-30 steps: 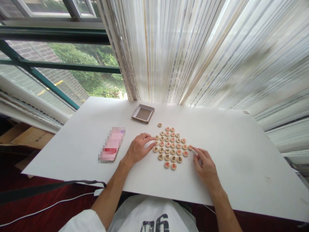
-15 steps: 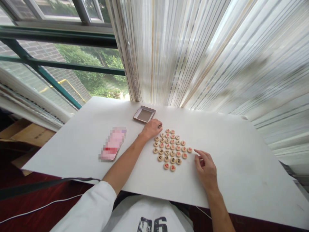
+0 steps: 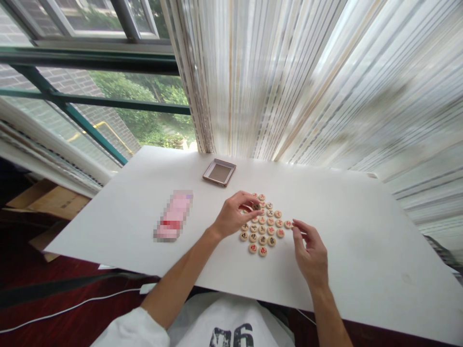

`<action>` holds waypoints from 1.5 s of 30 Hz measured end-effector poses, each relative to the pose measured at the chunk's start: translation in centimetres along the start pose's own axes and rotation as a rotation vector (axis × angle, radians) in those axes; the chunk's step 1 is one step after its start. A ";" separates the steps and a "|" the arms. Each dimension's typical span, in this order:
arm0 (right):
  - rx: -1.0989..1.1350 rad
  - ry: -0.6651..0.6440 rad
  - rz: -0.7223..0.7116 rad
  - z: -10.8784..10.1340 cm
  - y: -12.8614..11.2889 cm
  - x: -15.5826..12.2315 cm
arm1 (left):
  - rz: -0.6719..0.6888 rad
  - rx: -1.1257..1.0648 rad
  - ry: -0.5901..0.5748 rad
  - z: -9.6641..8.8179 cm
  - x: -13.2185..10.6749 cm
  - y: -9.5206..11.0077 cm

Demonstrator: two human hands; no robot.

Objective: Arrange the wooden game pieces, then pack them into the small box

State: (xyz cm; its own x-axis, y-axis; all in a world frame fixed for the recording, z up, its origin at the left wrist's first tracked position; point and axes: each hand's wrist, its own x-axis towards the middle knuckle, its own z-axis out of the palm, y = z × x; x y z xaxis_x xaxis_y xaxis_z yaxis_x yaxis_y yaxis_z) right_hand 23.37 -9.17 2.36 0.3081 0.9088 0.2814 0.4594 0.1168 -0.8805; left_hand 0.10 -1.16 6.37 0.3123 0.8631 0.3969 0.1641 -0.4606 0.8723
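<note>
Round wooden Chinese chess pieces (image 3: 262,230) with red and black characters lie flat in close rows on the white table. My left hand (image 3: 237,212) is over the left part of the group, its fingers closed on one dark-marked Chinese chess piece (image 3: 256,206). It hides several pieces beneath it. At the right tip of the group, my right hand (image 3: 311,248) is open, with bent fingers and nothing seen in it. Its fingertips are right beside a red-marked piece (image 3: 288,224); whether they touch it I cannot tell.
A shallow square box lid or tray (image 3: 220,172) sits behind the pieces. A pixelated pink phone-like object (image 3: 174,214) lies left of my left forearm. Striped curtains (image 3: 249,96) hang along the table's back edge. A cardboard box (image 3: 54,200) stands on the floor at left.
My left hand has moved right and nearer, from the group's upper left corner to over the pieces, with a piece in its fingers. My right hand has shifted slightly closer to the rightmost piece.
</note>
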 end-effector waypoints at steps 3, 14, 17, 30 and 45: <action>0.268 -0.211 0.102 1.3 -2.1 -0.1 | 0.059 -0.036 -0.018 1.6 -2.2 1.1; 0.495 -0.506 0.236 2.7 -3.8 -0.2 | 0.108 0.175 -0.042 2.0 -5.2 1.2; 0.398 -0.535 0.167 2.6 -4.0 -0.3 | 0.045 0.109 -0.093 1.3 -5.7 1.5; 0.337 -0.570 0.101 4.1 -5.3 -2.6 | -0.096 0.102 0.048 0.8 -9.1 1.0; 0.430 -0.605 0.155 4.9 -5.4 -4.4 | -0.217 0.000 0.018 -0.4 -10.7 0.5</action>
State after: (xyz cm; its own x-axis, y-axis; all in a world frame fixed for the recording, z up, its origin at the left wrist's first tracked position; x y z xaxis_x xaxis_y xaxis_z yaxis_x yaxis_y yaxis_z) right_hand 15.45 -11.85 4.02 -0.2246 0.9744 -0.0069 0.0440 0.0031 -0.9990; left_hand -3.49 -10.54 2.67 0.2527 0.9456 0.2048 0.2255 -0.2634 0.9380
